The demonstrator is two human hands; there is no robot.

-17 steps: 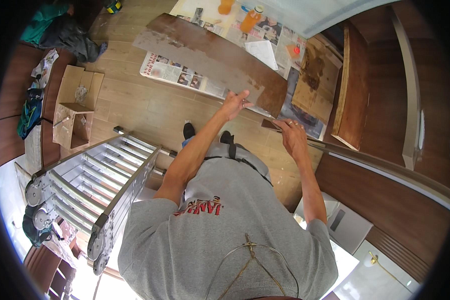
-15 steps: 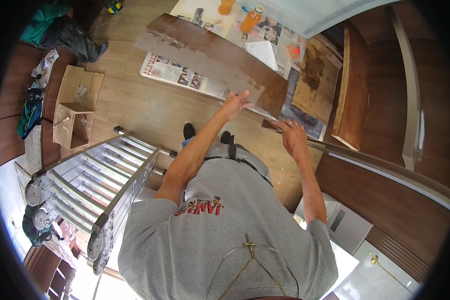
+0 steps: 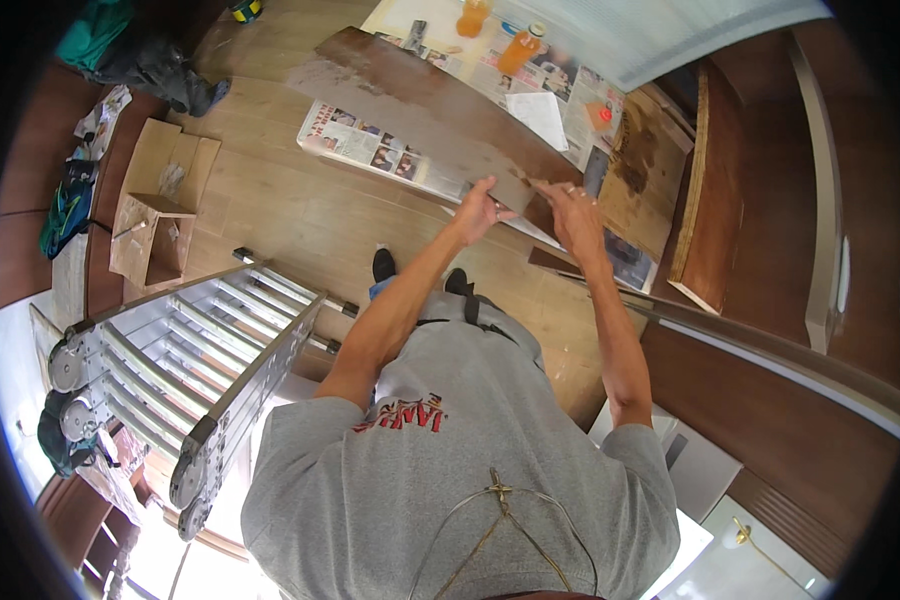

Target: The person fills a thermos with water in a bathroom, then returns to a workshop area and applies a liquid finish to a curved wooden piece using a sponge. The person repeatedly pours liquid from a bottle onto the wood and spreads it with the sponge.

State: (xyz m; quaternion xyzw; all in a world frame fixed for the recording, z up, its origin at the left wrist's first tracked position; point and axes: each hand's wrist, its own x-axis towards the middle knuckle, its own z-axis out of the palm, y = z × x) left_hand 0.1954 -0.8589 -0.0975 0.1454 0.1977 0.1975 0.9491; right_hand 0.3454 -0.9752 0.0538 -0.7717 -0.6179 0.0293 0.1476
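Observation:
My left hand (image 3: 478, 212) and my right hand (image 3: 572, 212) are held out in front of me, close together, high above the floor. Both pinch a small flat greyish piece (image 3: 517, 179) between their fingertips; what it is I cannot tell. Far below them a long brown board (image 3: 410, 90) lies across spread newspaper (image 3: 370, 150) on the wooden floor. My feet (image 3: 384, 266) show under my forearms.
A folded aluminium ladder (image 3: 200, 350) lies at my left. An open cardboard box (image 3: 160, 210) sits further left. Two orange bottles (image 3: 523, 48) stand on paper at the top. Brown wooden panels (image 3: 715, 190) and dark cabinet fronts (image 3: 770, 400) line the right side.
Both hands have moved further away from me and closer together. The right hand's thin item now meets the left hand's fingertips, where before the hands were apart.

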